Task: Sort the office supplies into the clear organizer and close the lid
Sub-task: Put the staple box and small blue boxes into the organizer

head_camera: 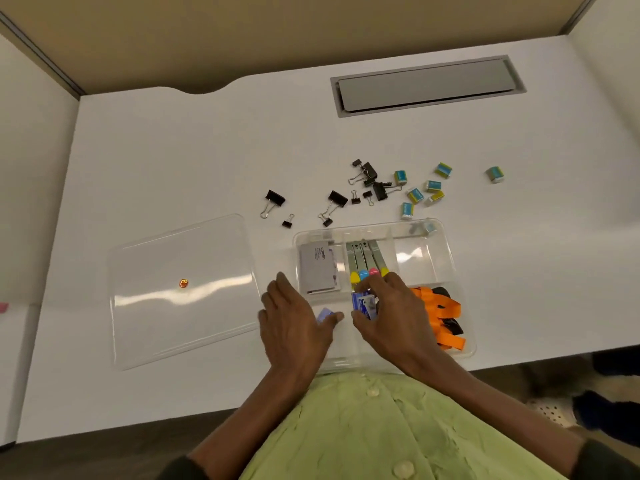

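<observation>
Head view, lower centre of the frame: the right hand (391, 317) pinches a cluster of small blue packets (364, 306) over the front middle compartment of the clear plastic organizer (450, 258), while the left hand (294, 323) – fingers loosely spread – holds 1 pale blue packet (325, 315) at its thumb tip. Left of the organizer lies the clear flat lid (183, 289); above it, black binder clips (337, 200) and small teal-and-yellow boxes (415, 195) are scattered on the white desk (173, 161).

A white bench (173, 161) with a grey cable hatch (427, 85) stands against tan partition walls (242, 32); dark floor (104, 455) shows below its near edge
</observation>
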